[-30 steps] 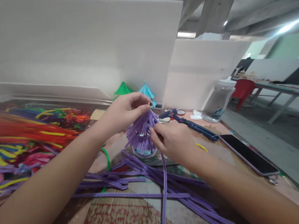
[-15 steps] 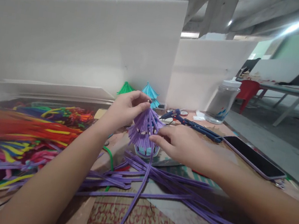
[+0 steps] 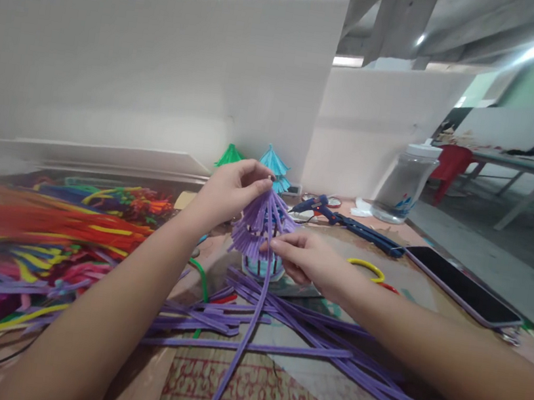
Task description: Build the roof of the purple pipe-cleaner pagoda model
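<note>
A small tiered pagoda-like model [image 3: 245, 242], covered in purple fringe over a pale blue base, stands in front of me. My left hand [image 3: 234, 190] is closed at its peak, with thumb and fingers pinching the tip. My right hand [image 3: 311, 256] pinches a long purple pipe cleaner [image 3: 247, 338] against the model's front. That strip runs up to the top tier, and its lower end trails toward me over the table. Loose purple pipe cleaners [image 3: 320, 352] lie across the table below the model. Green [image 3: 229, 154] and light blue [image 3: 275, 161] fringed models stand behind.
Bundles of coloured pipe cleaners [image 3: 59, 227] fill the left. Behind the right hand lie a blue glue gun [image 3: 313, 204], long-handled blue tool [image 3: 371, 235], yellow loop [image 3: 371, 265] and phone [image 3: 463, 286]. A water bottle [image 3: 405, 186] stands near white boards [image 3: 156, 72].
My right hand has shifted slightly down and closed into a pinch on the pipe cleaner. My left hand stays at the peak. The view has shifted slightly; the yellow loop now shows.
</note>
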`<state>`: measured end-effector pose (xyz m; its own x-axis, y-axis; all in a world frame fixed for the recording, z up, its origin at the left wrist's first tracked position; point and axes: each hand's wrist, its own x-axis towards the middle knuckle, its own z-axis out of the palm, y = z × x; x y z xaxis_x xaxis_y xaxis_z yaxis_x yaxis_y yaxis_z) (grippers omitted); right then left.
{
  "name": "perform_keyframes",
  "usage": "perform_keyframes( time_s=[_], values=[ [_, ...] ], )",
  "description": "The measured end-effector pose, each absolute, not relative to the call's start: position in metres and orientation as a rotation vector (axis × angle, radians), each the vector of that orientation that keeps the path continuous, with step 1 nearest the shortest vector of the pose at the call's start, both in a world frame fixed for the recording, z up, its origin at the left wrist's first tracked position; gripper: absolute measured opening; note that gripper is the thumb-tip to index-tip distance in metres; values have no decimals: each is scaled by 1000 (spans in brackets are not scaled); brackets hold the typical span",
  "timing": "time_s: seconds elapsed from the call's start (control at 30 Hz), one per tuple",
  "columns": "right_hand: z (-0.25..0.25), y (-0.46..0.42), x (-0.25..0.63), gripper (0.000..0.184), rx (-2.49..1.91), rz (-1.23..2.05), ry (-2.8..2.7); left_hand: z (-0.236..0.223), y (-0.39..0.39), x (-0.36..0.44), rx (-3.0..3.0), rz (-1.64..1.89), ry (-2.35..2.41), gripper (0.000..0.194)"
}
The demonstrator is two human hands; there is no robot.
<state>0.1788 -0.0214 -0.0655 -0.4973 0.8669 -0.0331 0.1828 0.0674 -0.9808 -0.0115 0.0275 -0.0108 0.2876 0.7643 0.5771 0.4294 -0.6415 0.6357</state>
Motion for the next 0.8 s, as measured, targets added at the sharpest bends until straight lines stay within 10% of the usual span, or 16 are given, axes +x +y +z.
perform_keyframes(
  time_s=[0.8],
  values=[
    [-66,-26,180,23,-915,1861,-1445,-7,20,-10,2269,1289,1067,21]
  ],
)
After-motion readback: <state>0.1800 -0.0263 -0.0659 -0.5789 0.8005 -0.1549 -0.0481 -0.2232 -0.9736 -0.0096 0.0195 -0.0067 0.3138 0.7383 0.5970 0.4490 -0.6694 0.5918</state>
